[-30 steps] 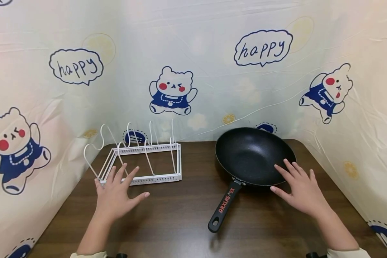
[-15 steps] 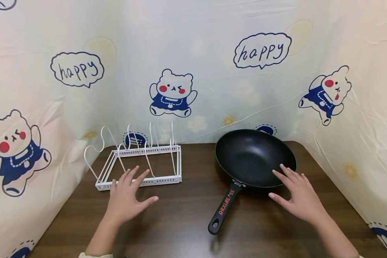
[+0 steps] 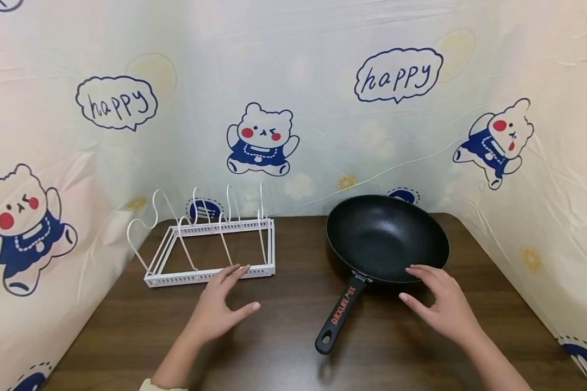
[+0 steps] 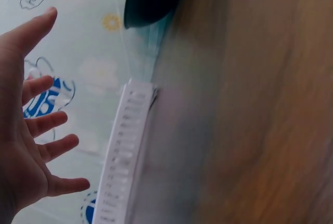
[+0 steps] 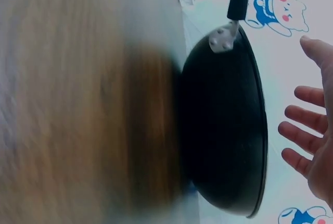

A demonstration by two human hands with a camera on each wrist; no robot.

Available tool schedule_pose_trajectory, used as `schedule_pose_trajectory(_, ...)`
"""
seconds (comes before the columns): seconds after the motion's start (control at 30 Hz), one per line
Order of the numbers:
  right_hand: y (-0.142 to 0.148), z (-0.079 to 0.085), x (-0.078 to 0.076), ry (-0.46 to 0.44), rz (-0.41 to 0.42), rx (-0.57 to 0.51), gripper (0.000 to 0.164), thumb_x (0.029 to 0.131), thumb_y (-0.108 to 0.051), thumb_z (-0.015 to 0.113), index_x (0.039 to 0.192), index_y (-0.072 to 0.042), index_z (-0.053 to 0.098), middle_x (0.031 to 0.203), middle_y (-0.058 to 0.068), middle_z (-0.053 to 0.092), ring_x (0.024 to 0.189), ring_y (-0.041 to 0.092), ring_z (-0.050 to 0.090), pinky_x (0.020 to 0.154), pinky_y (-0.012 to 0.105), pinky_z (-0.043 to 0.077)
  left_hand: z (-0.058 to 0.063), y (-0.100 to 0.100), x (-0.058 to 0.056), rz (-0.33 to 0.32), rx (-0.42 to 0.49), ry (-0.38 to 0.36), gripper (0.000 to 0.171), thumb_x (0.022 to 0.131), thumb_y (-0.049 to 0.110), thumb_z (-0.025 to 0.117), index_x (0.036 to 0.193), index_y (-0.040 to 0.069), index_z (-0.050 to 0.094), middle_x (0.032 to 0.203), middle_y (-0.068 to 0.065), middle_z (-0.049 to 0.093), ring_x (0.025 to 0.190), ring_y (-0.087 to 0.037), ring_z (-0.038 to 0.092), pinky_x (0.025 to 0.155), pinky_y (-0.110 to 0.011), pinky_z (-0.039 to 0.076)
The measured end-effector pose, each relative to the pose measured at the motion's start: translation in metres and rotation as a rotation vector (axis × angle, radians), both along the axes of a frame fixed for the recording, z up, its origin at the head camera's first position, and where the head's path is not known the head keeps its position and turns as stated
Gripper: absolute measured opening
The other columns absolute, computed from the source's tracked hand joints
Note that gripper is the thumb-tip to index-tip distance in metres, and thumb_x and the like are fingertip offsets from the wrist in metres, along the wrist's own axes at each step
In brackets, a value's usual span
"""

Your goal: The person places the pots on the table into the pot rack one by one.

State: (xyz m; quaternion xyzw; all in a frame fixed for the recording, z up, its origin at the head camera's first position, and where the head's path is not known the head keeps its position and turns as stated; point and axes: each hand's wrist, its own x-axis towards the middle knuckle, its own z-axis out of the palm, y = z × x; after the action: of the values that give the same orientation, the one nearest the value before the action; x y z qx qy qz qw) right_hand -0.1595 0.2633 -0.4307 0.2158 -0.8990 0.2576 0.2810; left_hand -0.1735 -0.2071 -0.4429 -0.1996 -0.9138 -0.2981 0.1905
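Note:
A black wok [image 3: 383,239] stands on the right half of the table, its long black handle [image 3: 341,315] with red lettering angled toward the front. To the left lies a white rack [image 3: 210,276] with a slotted rectangular frame and several upright wire loops. My left hand [image 3: 220,312] hovers in front of the rack with its fingers spread and holds nothing; its fingertips overlap the front rail in the head view. My right hand [image 3: 440,307] is close to the wok's near right rim, fingers extended and thumb apart, also holding nothing. The right wrist view shows the wok's rounded side [image 5: 221,120] beside that hand.
The dark brown wooden table [image 3: 274,347] has rounded back corners. A pale curtain [image 3: 313,81] printed with bears and "happy" bubbles hangs behind it and along both sides.
My left hand has moved right along the front of the rack. My right hand has drawn slightly back and to the left. The rack and wok stay in place.

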Motion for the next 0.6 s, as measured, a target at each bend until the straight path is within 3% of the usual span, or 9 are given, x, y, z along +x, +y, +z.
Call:
schedule_pose_trajectory(0.2, -0.013, -0.005, 0.000, -0.029, 0.004, -0.024, 0.046, 0.075, -0.020, 0.084, 0.116, -0.009, 0.066, 0.118, 0.005, 0.063, 0.109, 0.026, 0.056, 0.094, 0.023, 0.037, -0.005, 0.016, 0.000, -0.066, 0.079, -0.096, 0.075, 0.076, 0.045, 0.081, 0.141, 0.021, 0.052, 0.137, -0.009, 0.052, 0.127, -0.033, 0.046, 0.099, -0.059, 0.039)
schedule_pose_trajectory(0.37, -0.022, -0.007, 0.000, -0.013, 0.019, -0.046, 0.044, 0.075, -0.016, 0.084, 0.114, -0.007, 0.066, 0.118, 0.006, 0.063, 0.110, 0.026, 0.056, 0.096, 0.018, 0.035, -0.008, 0.028, -0.001, -0.124, 0.147, -0.165, 0.072, 0.077, 0.043, 0.081, 0.141, 0.025, 0.052, 0.137, -0.007, 0.053, 0.128, -0.029, 0.047, 0.101, -0.057, 0.039)
schedule_pose_trajectory(0.5, -0.028, -0.009, 0.000, 0.021, 0.052, -0.096, 0.043, 0.071, -0.009, 0.085, 0.110, -0.006, 0.067, 0.115, 0.006, 0.064, 0.108, 0.025, 0.056, 0.098, 0.008, 0.028, -0.010, 0.036, -0.002, -0.187, 0.202, -0.200, 0.069, 0.079, 0.037, 0.081, 0.140, 0.023, 0.052, 0.131, -0.005, 0.058, 0.123, -0.023, 0.052, 0.101, -0.052, 0.042)
schedule_pose_trajectory(0.6, -0.033, -0.009, 0.000, 0.050, 0.083, -0.123, 0.042, 0.069, -0.006, 0.085, 0.107, -0.006, 0.068, 0.113, 0.004, 0.065, 0.105, 0.023, 0.057, 0.097, 0.007, 0.030, -0.010, 0.042, -0.002, -0.225, 0.238, -0.236, 0.067, 0.081, 0.035, 0.080, 0.140, 0.022, 0.052, 0.130, -0.002, 0.059, 0.121, -0.022, 0.053, 0.100, -0.052, 0.042)
